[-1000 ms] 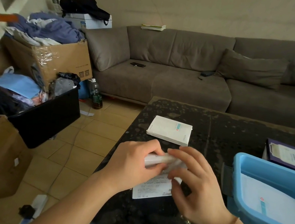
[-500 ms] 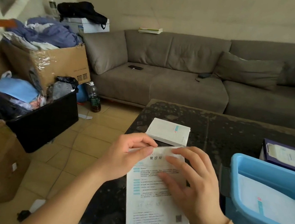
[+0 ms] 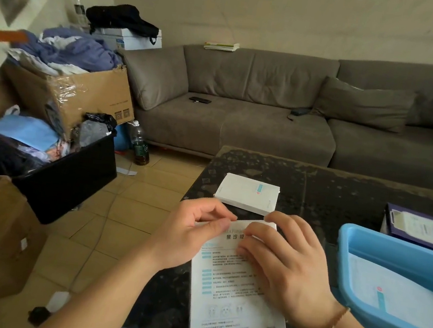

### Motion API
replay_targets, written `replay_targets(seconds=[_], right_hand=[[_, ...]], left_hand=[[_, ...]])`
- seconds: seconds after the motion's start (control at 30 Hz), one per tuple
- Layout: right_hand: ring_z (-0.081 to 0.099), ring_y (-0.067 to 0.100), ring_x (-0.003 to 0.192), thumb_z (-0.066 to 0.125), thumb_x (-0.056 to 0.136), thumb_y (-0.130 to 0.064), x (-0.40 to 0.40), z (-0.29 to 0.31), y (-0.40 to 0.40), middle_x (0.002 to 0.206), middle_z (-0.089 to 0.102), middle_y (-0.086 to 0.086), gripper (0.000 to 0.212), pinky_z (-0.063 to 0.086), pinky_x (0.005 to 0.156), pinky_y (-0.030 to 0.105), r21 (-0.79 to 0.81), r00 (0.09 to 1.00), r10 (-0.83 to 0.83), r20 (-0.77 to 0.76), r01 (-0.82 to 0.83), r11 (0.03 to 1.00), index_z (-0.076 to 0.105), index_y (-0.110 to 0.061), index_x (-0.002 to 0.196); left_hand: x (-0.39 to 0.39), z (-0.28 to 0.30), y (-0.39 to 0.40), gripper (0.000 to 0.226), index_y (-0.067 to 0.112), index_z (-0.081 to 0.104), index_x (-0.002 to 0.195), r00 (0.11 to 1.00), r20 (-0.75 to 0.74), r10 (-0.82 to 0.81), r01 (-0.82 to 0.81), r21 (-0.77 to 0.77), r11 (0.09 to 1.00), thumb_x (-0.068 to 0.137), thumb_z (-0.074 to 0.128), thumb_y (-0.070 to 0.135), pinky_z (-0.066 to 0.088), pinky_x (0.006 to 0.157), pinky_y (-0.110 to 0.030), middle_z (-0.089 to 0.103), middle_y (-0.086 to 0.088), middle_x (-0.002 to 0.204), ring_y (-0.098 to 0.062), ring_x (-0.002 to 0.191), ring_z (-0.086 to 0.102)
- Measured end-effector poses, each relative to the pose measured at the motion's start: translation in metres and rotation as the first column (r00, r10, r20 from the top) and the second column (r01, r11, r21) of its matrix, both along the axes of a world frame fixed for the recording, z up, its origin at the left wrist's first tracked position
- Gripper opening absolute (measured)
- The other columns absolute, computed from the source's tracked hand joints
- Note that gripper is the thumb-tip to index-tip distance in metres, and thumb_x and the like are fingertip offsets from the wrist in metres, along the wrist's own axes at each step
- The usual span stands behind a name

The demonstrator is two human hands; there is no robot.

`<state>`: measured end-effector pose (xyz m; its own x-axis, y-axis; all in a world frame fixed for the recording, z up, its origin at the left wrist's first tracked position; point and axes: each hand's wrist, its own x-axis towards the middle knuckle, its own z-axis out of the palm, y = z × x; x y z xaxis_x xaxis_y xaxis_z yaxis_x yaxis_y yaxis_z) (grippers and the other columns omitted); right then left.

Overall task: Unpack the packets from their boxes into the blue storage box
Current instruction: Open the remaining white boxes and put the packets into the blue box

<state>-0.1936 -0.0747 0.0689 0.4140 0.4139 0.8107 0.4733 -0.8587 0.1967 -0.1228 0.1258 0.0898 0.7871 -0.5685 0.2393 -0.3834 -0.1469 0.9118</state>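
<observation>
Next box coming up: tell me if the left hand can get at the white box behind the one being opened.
Probably yes. The white box lies flat on the table just beyond the left hand, nothing between them. But that hand now pinches the flap of the printed box and must let go first.

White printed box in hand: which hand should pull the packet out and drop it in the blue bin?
Right hand, likely: it is beside the blue plastic storage box. Left hand pinches the white printed box at its top flap.

A grey sofa [image 3: 284, 112] stands along the plain beige wall [image 3: 283, 14], beyond the dark speckled counter [image 3: 329, 194]. Tan floor tiles [image 3: 128, 207] lie off the counter's left edge.
</observation>
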Motion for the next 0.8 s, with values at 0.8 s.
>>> replay_targets(seconds=[0.8], right_hand=[[0.044, 0.021, 0.058, 0.050, 0.098, -0.019, -0.003, 0.004, -0.013, 0.083, 0.057, 0.004, 0.015, 0.046, 0.055, 0.035, -0.420, 0.978, -0.035, -0.203, -0.055, 0.906, 0.062, -0.013, 0.091]], left_hand=[[-0.006, -0.001, -0.006, 0.020, 0.019, 0.074, 0.101, 0.997, -0.058, 0.050, -0.036, 0.217, 0.975, 0.100, 0.054, 0.022, 0.056, 0.082, -0.031, 0.074, 0.008, 0.090, -0.012, 0.087, 0.070]])
